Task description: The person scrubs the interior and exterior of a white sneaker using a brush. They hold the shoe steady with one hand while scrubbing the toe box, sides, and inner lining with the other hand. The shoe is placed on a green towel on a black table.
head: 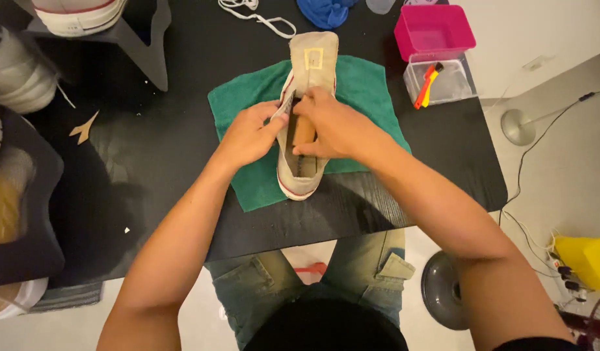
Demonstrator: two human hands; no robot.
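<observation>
Counter: a black wood-grain counter (183, 130), seen from above, with the person's jean-clad legs below its near edge.
Floor: pale floor at right, carrying a round fan base (443, 289), trailing cables and a yellow bag (589, 260).
Towel: a green towel (371, 84) spread flat in the middle of the counter.
Shoe: a beige canvas sneaker (300, 175) lies on the towel, heel toward the person, tongue pulled up and away.
Left hand: the left hand (251, 133) pinches the shoe's left side wall, holding the opening apart.
Right hand: the right hand (335, 123) is closed around a brown block-like piece (305, 132) set inside the shoe's opening.
Pink tub: a pink plastic tub (436, 29) at the counter's far right; its contents cannot be made out.
Clear tub: a clear tub (443, 81) just in front of it holds an orange and yellow brush (428, 84).
Far edge: white laces (261, 16) and a blue cloth (326, 12).
Left side: other white sneakers (17, 75) stand at the counter's left.
</observation>
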